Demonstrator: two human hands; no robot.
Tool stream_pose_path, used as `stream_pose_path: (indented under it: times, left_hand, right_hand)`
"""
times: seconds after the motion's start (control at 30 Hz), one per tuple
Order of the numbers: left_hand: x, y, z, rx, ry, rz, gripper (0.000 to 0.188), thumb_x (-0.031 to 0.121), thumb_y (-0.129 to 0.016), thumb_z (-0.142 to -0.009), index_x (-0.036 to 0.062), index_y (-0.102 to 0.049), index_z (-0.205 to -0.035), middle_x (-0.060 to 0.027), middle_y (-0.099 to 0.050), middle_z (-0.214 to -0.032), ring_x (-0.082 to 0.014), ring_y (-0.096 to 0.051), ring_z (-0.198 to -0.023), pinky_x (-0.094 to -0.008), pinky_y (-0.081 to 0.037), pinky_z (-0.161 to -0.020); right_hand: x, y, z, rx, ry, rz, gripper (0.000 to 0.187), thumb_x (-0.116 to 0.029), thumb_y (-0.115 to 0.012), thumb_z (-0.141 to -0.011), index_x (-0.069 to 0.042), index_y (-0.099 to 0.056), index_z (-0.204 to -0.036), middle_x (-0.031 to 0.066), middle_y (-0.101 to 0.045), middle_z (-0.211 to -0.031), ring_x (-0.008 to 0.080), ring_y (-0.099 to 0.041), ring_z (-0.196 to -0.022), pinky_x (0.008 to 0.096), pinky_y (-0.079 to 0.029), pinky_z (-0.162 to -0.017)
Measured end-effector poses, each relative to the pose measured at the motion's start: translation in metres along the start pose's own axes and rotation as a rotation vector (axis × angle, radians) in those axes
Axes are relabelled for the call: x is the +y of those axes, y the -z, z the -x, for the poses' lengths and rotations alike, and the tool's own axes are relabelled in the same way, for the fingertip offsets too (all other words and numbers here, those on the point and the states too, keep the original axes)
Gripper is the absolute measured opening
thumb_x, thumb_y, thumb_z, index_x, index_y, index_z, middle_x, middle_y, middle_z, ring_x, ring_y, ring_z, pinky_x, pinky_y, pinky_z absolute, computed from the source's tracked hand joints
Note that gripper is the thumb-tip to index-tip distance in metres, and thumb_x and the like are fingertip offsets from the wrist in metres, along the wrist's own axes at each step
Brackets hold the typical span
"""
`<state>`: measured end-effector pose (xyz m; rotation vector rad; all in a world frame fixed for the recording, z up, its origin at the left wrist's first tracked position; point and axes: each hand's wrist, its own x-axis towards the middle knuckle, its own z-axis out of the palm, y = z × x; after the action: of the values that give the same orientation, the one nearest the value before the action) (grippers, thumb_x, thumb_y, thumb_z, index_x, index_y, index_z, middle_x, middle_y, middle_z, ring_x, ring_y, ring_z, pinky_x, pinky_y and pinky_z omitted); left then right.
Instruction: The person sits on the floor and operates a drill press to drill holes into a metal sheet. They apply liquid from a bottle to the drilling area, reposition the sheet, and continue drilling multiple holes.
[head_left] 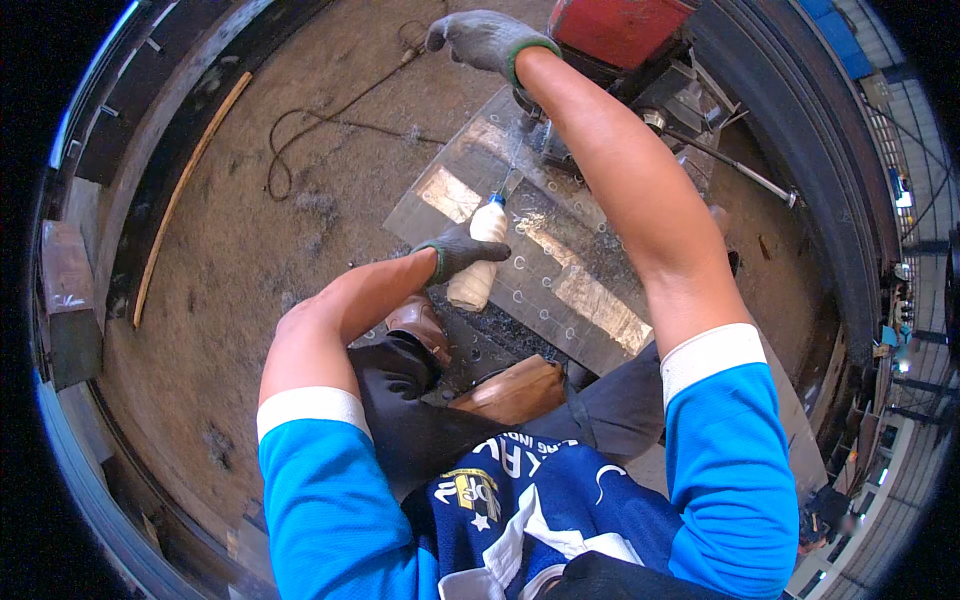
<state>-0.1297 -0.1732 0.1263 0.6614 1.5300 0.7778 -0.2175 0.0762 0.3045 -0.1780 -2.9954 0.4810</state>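
My left hand (462,252), in a dark grey glove, wraps round a white plastic squeeze bottle (487,226) with a blue cap. The bottle tilts away from me over a steel plate (520,265) marked with several chalk rings. From its tip a thin pale streak runs toward the machine's foot. My right hand (482,40), gloved in grey with a green cuff, is at the top beside a red machine (620,28). Its fingers are bent; whatever lies under them is hidden. A metal lever (740,168) with a knobbed end sticks out from the machine's right side.
Dark metal shavings (510,335) lie by the plate's near edge. A wooden block (515,390) is between my legs. A black cable (330,118) loops over the dirt floor at upper left. A long wooden strip (190,195) lies farther left. Dark steel beams (800,130) curve along the right.
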Motion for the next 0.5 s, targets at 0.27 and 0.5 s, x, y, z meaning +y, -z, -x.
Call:
stream_pose_path:
  times: [0.27,0.5]
  left_hand:
    - [0.003,0.0,0.003,0.008,-0.01,0.048,0.072,0.042,-0.087,-0.076,0.0047,-0.061,-0.132,-0.0123,-0.071,-0.117,-0.0239,-0.068,-0.101,-0.04,-0.055,-0.091]
    - [-0.002,-0.001,-0.001,-0.007,-0.038,0.166,0.07,0.043,-0.087,-0.076,0.0026,-0.062,-0.128,-0.0126,-0.071,-0.114,-0.0244,-0.069,-0.1,-0.0406,-0.055,-0.09]
  right_hand:
    - [0.008,-0.015,-0.013,0.051,0.106,0.076,0.034,-0.034,-0.056,-0.096,-0.021,-0.072,-0.124,0.0106,-0.072,-0.126,0.0351,-0.068,-0.116,0.0493,-0.053,-0.096]
    - [-0.013,0.0,0.007,0.082,0.075,0.17,0.03,-0.019,-0.051,-0.097,-0.013,-0.075,-0.113,0.016,-0.071,-0.123,0.0346,-0.068,-0.115,0.0445,-0.053,-0.099]
